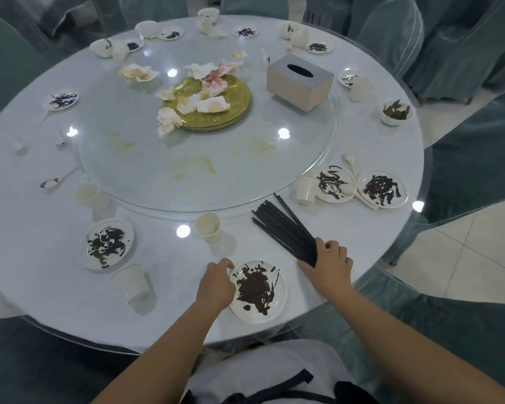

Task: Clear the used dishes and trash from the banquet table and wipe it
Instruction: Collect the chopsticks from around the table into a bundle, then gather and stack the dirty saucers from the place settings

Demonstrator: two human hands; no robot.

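A round white banquet table point(35, 293) carries dirty dishes all around its rim. My right hand point(330, 265) grips one end of a bundle of black chopsticks point(283, 228) that fans out toward the glass turntable point(204, 182). My left hand point(216, 282) curls its fingers on the left rim of a small white plate point(280, 307) smeared with dark sauce, at the near edge. Crumpled stained napkins point(207, 83) lie on and around a gold platter point(233, 110) at the turntable's centre.
More sauce-smeared plates point(110, 243) point(382, 189), paper cups point(207, 225) point(134, 282), spoons point(54, 180) and small bowls point(397, 112) ring the table. A tissue box point(299, 83) stands on the turntable's right. Yellowish stains mark the glass. Covered chairs point(467, 158) surround the table.
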